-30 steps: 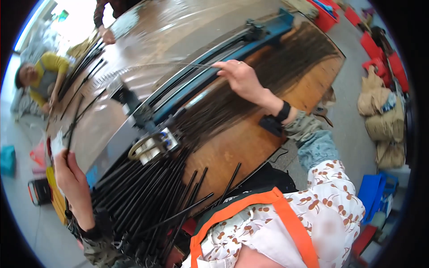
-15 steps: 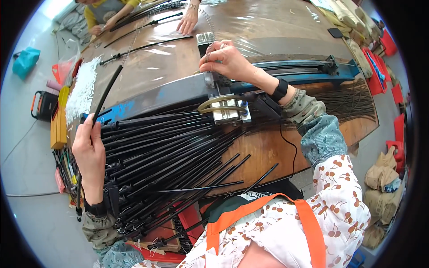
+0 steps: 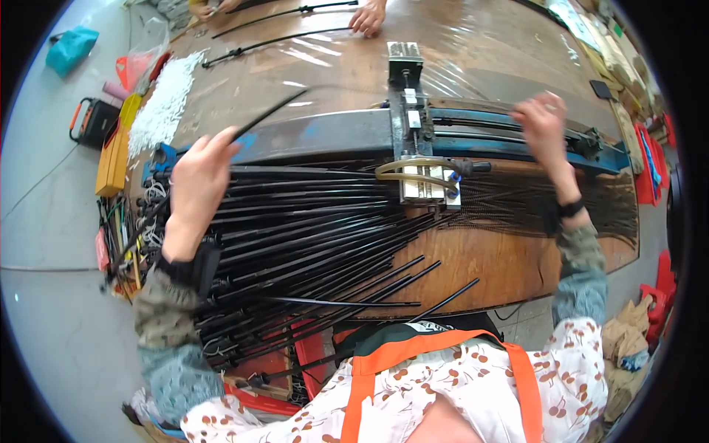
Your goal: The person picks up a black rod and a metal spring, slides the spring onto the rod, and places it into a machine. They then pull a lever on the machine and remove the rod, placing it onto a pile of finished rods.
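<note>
My left hand point(image 3: 198, 188) is closed round a thin black tube point(image 3: 269, 114), its free end pointing up and to the right over the table. A faint, blurred grey strand point(image 3: 332, 88) runs right from the tube's tip; I cannot trace where it ends. My right hand point(image 3: 545, 129) is raised above the blue rail point(image 3: 509, 139), its fingers curled but smeared by motion, so what they hold does not show. Between my hands stands a metal clamp fixture point(image 3: 425, 190) with looped hoses. Many long black rods point(image 3: 317, 221) lie fanned out beside my left hand.
Dark thin springs or wires point(image 3: 546, 203) lie in a heap under my right forearm. White short pieces point(image 3: 166, 103) are piled at the left. Another person's hand point(image 3: 367, 18) rests across the table near more black rods point(image 3: 288, 38). A yellow box point(image 3: 112, 159) stands at the left edge.
My right hand has swung right, away from the clamp fixture; the coiled spring it pinched no longer shows as a loop. My left hand has moved right, and the tube now leans lower.
</note>
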The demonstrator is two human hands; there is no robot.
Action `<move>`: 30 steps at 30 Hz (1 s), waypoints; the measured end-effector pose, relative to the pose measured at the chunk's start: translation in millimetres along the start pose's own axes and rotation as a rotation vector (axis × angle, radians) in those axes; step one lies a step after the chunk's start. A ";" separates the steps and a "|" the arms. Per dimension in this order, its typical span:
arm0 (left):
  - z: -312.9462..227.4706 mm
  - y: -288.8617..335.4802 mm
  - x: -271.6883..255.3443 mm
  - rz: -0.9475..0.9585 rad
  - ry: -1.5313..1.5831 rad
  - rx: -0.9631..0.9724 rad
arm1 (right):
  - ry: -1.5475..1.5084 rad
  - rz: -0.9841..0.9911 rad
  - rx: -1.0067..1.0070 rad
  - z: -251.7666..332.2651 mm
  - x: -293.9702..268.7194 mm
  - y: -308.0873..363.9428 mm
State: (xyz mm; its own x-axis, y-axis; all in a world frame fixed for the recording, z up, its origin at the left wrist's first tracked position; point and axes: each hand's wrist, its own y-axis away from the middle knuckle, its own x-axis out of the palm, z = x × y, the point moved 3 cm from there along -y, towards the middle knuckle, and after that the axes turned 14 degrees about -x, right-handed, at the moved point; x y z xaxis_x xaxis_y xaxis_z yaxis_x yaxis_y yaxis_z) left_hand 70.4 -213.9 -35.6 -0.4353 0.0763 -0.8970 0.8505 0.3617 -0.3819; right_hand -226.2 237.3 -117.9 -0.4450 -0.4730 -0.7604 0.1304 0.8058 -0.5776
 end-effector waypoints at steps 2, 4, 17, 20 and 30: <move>-27.8 -16.8 38.1 0.075 -0.065 0.095 | 0.138 0.153 0.127 -27.5 -32.7 35.9; -70.1 -35.5 75.4 0.042 0.084 0.313 | 0.182 0.154 0.149 -47.5 -41.9 64.9; -117.4 -51.7 135.7 0.177 0.285 0.193 | 0.030 0.033 0.293 -73.5 -26.1 118.4; -119.3 -48.0 134.4 0.183 0.368 0.144 | 0.020 0.078 0.326 -77.2 -27.8 129.3; -117.9 -53.9 151.8 0.198 0.131 0.163 | -0.019 0.043 0.086 68.0 -56.0 36.2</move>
State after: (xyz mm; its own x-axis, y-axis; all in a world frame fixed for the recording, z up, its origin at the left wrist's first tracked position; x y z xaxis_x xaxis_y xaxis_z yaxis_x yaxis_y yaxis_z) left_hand -76.4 -112.2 -124.9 -0.2817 0.2534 -0.9255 0.9542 0.1750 -0.2425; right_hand -136.3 268.7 -116.4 -0.4206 -0.4458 -0.7902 0.2250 0.7925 -0.5669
